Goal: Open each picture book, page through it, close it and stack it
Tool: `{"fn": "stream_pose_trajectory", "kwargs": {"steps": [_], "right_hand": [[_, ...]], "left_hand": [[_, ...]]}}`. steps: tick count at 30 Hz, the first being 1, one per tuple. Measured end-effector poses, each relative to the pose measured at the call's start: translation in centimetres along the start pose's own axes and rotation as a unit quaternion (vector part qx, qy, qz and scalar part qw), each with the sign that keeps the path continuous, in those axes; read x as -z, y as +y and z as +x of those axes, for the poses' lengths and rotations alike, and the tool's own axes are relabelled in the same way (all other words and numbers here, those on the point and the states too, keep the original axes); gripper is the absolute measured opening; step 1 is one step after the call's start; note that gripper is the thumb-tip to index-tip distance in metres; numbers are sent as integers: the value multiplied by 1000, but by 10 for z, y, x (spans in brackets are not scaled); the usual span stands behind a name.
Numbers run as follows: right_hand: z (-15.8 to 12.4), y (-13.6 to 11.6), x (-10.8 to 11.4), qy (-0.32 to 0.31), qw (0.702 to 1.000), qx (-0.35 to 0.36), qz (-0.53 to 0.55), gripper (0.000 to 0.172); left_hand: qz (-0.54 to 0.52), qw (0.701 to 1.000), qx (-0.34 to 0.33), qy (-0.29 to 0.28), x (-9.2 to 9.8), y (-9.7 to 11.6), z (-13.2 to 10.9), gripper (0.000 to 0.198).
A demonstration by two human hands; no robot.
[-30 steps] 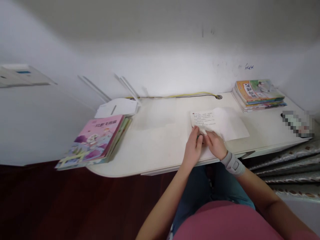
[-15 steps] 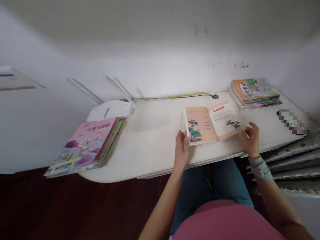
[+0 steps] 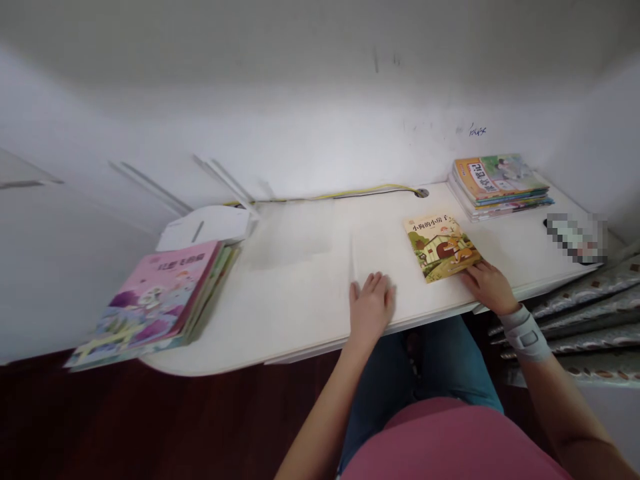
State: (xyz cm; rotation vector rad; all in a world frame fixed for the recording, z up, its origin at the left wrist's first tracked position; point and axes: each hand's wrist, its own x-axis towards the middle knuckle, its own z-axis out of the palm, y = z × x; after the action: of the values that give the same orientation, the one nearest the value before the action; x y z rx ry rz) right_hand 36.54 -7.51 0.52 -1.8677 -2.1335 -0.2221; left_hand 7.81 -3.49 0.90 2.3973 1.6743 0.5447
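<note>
The booklet [image 3: 442, 248], open a moment ago, now lies shut, cover up, near the front edge of the desk [image 3: 300, 320]. The right hand's [image 3: 489, 288] fingers rest loosely against its lower corner; the left hand [image 3: 371, 307] lies released on the desk, fingers spread.

Dusty-pink tee [image 3: 450, 443] at 6 o'clock, faded blue jeans [image 3: 420, 363] just past it, and at about 4 o'clock, a grey-white wrist brace [image 3: 525, 335] with a small grey patch, strapped on the right wrist [image 3: 506, 312] — that's the whole outfit.
</note>
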Motion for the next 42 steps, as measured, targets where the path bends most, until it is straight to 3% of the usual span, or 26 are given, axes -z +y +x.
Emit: {"fn": "stream_pose_trajectory", "kwargs": {"steps": [3,7,11,17,22,32,37,42], "right_hand": [[0,2,-5,48,997,-16,54,29],[-4,9,-14,113,972,-106,179,28],[-7,14,-19,140,940,-156,271,49],[-2,15,-27,179,942,-161,235,55],[1,12,-29,170,955,-150,193,54],[10,1,-8,151,951,-109,245,56],[38,-27,6,158,965,5,208,64],[56,-47,13,80,985,127,83,57]], "left_hand": [[59,997,-43,10,-4,19,12,43],[45,989,-124,-60,-20,41,38,67],[77,986,-120,-90,-29,48,50,76],[102,983,-120,-91,-27,45,47,68],[86,985,-124,-83,-28,45,46,65],[59,987,-141,-53,-29,47,44,67],[51,984,-162,-57,-20,47,46,69],[62,990,-114,-49,-8,18,52,66]]}}
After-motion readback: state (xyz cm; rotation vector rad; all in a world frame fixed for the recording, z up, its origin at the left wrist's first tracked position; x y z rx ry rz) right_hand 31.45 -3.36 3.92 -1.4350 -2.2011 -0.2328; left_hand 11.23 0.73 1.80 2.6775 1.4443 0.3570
